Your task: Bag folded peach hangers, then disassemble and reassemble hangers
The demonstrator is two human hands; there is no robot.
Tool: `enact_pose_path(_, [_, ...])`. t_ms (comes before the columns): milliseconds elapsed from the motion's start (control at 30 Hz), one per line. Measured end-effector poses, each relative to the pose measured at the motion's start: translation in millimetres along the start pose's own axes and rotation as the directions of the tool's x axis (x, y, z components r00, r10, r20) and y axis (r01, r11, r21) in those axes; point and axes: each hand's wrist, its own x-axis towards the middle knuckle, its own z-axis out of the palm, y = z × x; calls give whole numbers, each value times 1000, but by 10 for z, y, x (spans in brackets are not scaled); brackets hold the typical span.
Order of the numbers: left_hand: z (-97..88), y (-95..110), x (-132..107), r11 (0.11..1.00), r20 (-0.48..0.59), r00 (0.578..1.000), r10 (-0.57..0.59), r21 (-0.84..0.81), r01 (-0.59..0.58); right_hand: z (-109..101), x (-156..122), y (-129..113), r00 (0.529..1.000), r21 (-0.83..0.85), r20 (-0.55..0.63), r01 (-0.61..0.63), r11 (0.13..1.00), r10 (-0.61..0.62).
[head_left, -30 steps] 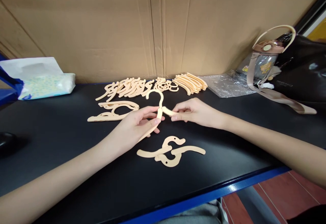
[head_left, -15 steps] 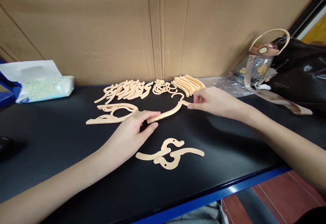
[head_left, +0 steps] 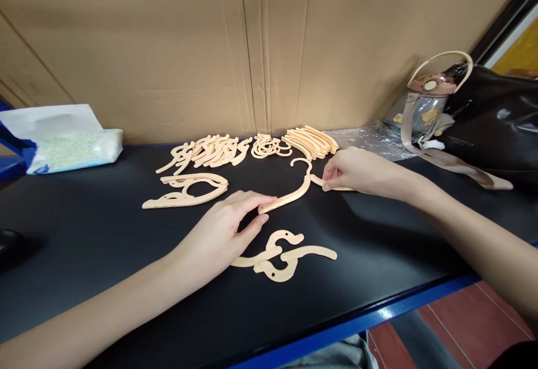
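Note:
A beige plastic clothes hanger [head_left: 290, 194] lies on the black table, its hook pointing away from me. My left hand [head_left: 227, 223] grips the outer end of its left arm between thumb and fingers. With thumb and fingers together, my right hand [head_left: 357, 170] pinches the right arm piece [head_left: 318, 180], whose outer part it covers. This piece meets or lies close to the base of the hook. Left of the hanger rests a folded beige hanger [head_left: 215, 191]. Nearer me are flat curved pieces [head_left: 279, 272], one partly behind my left hand.
Along the back lie a pile of curved pieces [head_left: 214, 150], several loose hooks [head_left: 267, 146] and a stack of arm pieces [head_left: 313, 142]. A tissue pack [head_left: 75, 148] stands left. To the right are a bottle [head_left: 426, 108], plastic film [head_left: 361, 139] and a black bag [head_left: 500, 122].
Both hands have moved slightly right and toward me, taking the hanger along. My left hand has come away from the folded hanger and now overlaps the front flat pieces.

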Motion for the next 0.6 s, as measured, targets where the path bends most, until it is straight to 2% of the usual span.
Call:
enact_pose_path(133, [28,-56,-26,989,-4,992,129,79,-128,0,-15,26,998,-22,8,70,997,-70])
enact_pose_path(233, [41,-81,-36,974,-11,982,186,130,-183,8,-39,20,995,-48,-4,95,994,-95])
enact_pose_path(367, [38,-70,-33,964,-7,979,205,172,-201,11,-69,4,990,-55,-2,141,989,-141])
enact_pose_path(600, [41,-66,-22,957,9,977,211,201,-208,21,-90,-19,991,-50,-7,136,989,-136])
